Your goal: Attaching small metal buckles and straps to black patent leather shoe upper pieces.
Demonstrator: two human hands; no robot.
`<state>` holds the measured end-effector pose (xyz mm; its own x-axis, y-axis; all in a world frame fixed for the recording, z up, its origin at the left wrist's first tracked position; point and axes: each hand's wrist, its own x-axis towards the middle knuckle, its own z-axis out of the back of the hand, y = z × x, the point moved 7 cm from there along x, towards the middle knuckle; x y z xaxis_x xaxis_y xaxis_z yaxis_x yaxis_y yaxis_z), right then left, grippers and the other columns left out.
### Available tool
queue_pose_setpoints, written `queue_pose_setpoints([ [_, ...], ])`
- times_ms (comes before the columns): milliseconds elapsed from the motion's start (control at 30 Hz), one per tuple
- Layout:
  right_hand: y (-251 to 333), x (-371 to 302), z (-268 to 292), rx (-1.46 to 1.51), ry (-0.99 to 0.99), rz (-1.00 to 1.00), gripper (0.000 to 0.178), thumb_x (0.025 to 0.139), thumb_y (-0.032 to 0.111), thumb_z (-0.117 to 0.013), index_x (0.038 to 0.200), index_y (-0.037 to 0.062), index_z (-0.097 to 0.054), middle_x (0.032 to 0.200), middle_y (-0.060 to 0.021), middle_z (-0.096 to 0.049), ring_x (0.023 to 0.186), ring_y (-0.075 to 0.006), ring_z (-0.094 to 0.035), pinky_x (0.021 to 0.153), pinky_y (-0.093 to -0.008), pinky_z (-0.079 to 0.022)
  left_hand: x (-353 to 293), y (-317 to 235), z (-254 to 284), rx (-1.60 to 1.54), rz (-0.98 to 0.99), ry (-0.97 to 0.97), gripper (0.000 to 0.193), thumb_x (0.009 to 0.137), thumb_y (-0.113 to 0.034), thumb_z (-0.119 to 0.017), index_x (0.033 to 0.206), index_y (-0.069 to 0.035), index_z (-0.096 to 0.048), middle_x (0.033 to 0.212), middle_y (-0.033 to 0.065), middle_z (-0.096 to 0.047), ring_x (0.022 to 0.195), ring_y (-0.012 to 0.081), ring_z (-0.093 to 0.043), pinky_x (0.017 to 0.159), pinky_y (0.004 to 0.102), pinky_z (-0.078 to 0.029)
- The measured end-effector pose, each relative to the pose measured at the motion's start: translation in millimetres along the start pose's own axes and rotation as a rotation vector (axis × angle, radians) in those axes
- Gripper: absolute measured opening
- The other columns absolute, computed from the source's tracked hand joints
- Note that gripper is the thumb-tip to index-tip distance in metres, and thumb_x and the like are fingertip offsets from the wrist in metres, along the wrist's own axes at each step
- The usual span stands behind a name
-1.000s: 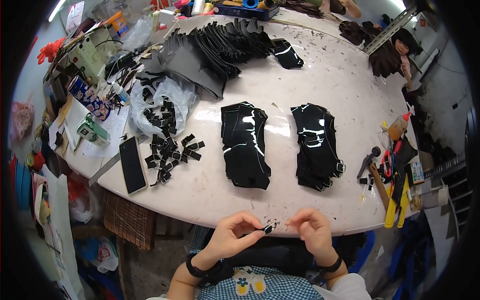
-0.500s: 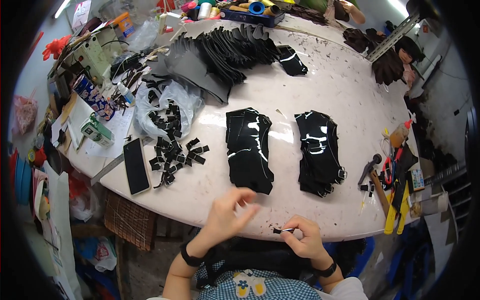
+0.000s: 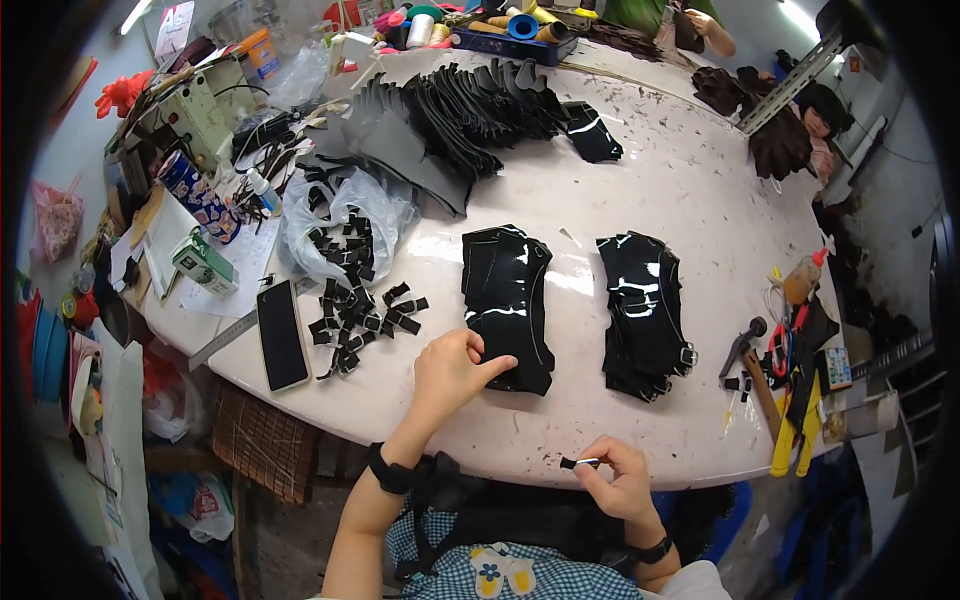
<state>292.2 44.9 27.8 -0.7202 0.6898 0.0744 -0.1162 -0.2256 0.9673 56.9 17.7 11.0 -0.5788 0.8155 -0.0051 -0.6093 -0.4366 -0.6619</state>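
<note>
Black strap [image 3: 569, 463] partly hidden in right hand [image 3: 620, 482]; green-clad person [image 3: 645, 13] cut off at top edge.

The single view looks from the person's head, the left of two side-by-side fisheye cameras, down and forward across the bench [image 3: 690, 200]. The left grip [image 3: 448, 372] and right grip [image 3: 617, 480] lie close below it; the blue tray [image 3: 500, 44] beyond is much farther off. Straight edges bow toward its dark rim.
</note>
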Motion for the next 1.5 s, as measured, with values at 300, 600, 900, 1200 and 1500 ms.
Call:
queue_pose_setpoints([
  [300,-0.3,-2.5,-2.3,0.047,0.019,-0.044,0.004,0.071,-0.003,-0.056,0.074,-0.0006,-0.054,0.065,-0.0041,-0.055,0.058,-0.0076,-0.05,0.055,-0.0201,-0.039,-21.3,-27.6,-8.9,-0.624,-0.098,0.115,0.026,0.078,-0.013,-0.059,0.071,-0.004,-0.035,0.05,0.0025,-0.041,0.05,0.0101,-0.048,0.043,0.0312,-0.035],
  [600,15.9,-8.0,-7.1,0.322,-0.063,-0.03,0.005,0.073,0.001,-0.06,0.077,0.0004,-0.056,0.067,-0.0031,-0.056,0.059,-0.0082,-0.05,0.055,-0.0214,-0.04,-85.2,-41.4,-16.3,-1.365,0.091,0.316,0.031,0.079,0.005,-0.053,0.101,0.002,-0.032,0.102,0.0142,-0.049,0.089,0.0197,-0.056,0.071,0.035,-0.054],
  [900,12.3,-10.4,-13.8,0.188,-0.131,-0.032,0.004,0.074,0.001,-0.059,0.077,0.0011,-0.055,0.066,-0.0026,-0.054,0.058,-0.0082,-0.05,0.054,-0.0215,-0.039,-106.7,-30.4,-42.4,-1.489,0.3,0.424,0.027,0.072,0.002,-0.064,0.097,0.004,-0.053,0.089,0.0111,-0.061,0.079,0.0164,-0.061,0.073,0.0291,-0.051],
  [1200,-2.8,-7.6,-16.0,0.246,-0.222,-0.099,0.003,0.075,0.0,-0.057,0.076,0.0002,-0.055,0.067,-0.0034,-0.054,0.058,-0.0081,-0.048,0.054,-0.0209,-0.039,-109.8,-37.6,-40.7,-1.414,0.213,0.37,0.02,0.074,0.002,-0.063,0.092,0.004,-0.057,0.088,0.0097,-0.062,0.079,0.0136,-0.06,0.073,0.0256,-0.05],
  [1500,3.8,-4.4,-13.8,0.146,-0.276,-0.006,0.005,0.074,0.001,-0.059,0.076,0.0,-0.055,0.068,-0.0044,-0.054,0.058,-0.0083,-0.048,0.054,-0.0205,-0.039,-111.2,-42.3,-40.6,-1.279,0.162,0.285,0.021,0.073,0.002,-0.063,0.093,0.004,-0.057,0.087,0.009,-0.062,0.079,0.0122,-0.059,0.072,0.0241,-0.05],
])
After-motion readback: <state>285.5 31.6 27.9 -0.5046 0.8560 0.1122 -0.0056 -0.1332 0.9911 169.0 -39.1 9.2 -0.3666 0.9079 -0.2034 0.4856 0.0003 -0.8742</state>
